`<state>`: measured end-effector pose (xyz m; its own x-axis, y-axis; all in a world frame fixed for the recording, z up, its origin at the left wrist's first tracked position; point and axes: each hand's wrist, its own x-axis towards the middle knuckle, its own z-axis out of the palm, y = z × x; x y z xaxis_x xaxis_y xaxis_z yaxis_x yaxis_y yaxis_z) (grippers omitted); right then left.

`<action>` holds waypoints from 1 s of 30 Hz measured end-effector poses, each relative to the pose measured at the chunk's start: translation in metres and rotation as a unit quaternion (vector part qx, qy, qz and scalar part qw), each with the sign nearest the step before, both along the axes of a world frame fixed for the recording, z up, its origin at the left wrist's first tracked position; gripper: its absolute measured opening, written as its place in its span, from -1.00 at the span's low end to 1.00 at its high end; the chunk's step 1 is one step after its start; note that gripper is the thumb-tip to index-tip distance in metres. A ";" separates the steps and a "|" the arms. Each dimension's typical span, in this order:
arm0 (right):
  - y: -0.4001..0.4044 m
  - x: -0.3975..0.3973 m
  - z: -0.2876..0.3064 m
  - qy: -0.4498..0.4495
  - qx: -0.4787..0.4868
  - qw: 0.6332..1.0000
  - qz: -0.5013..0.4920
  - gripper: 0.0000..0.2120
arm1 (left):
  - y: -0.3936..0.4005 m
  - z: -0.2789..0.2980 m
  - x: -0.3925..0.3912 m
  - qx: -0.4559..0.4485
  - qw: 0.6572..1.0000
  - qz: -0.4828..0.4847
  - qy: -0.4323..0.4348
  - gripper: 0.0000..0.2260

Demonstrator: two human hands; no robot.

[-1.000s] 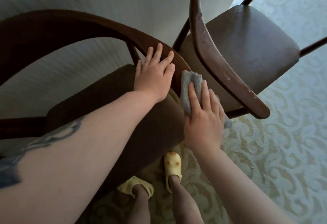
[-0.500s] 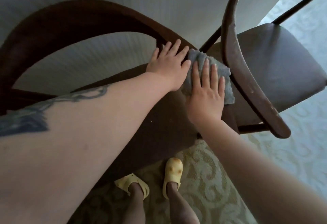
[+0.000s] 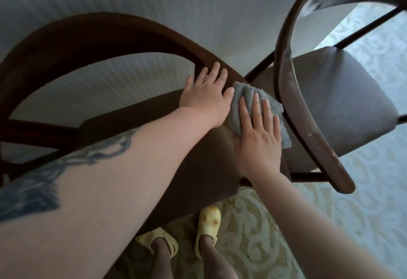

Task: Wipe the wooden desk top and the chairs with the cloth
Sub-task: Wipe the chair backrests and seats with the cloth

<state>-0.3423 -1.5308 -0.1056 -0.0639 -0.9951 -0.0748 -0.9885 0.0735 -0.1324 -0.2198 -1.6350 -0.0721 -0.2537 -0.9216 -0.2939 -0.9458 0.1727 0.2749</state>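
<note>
A home room: patterned carpet (image 3: 330, 223), two wooden chairs (image 3: 308, 124) (dark, curved backs).

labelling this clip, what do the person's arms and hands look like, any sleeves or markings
Both forearms are bare, with no sleeve in view. The left forearm carries a large dark blue tattoo with curling outlines, running toward the elbow. The left hand and the right hand show no rings, watch or gloves, and the nails are short and unpainted. No marking shows on the right arm.
</note>
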 end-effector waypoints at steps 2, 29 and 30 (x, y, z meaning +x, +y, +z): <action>0.031 -0.006 0.000 0.002 -0.018 1.000 -0.006 -0.27 | 0.006 -0.001 0.001 -0.006 1.000 0.009 -0.001 -0.51; -0.028 0.011 -0.003 0.014 0.009 0.999 -0.044 -0.24 | 0.005 -0.003 0.011 -0.093 0.994 -0.005 0.049 -0.56; -0.030 0.012 -0.002 0.013 0.008 0.999 -0.040 -0.26 | -0.004 0.000 0.017 -0.107 0.992 -0.021 0.057 -0.58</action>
